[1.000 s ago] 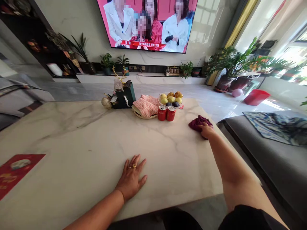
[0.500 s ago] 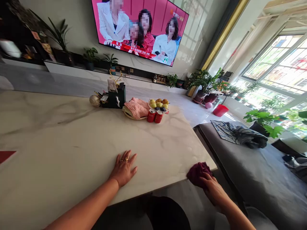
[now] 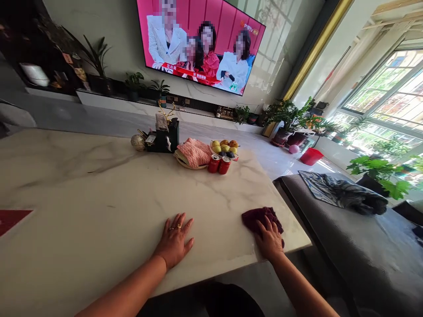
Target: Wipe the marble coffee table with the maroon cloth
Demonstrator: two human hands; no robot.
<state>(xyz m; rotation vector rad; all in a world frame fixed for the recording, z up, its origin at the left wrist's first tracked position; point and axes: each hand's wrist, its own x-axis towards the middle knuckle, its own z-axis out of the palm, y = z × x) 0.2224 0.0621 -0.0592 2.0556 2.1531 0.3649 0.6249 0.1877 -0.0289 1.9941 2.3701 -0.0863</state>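
My left hand [image 3: 175, 243] lies flat on the marble-patterned table [image 3: 128, 198], fingers spread, with a gold-coloured ring on one finger. Nothing is in it. Close to the table's near right corner, my right hand [image 3: 271, 243] presses a bunched dark purple cleaning cloth [image 3: 254, 218] onto the top. Its fingers lie over the cloth, and a bit of the fabric shows beside the palm.
Toward the far edge stand two red drink cans [image 3: 224, 166], a fruit bowl [image 3: 237, 157], a basket with a pink cloth [image 3: 195, 152], a dark green organizer box [image 3: 161, 141] and a round ornament [image 3: 138, 142]. A grey sofa [image 3: 333, 237] borders the right side.
My right hand has brought the cloth from the near edge at the corner up and leftward onto the tabletop. My left hand stays flat in place; the view has shifted slightly.
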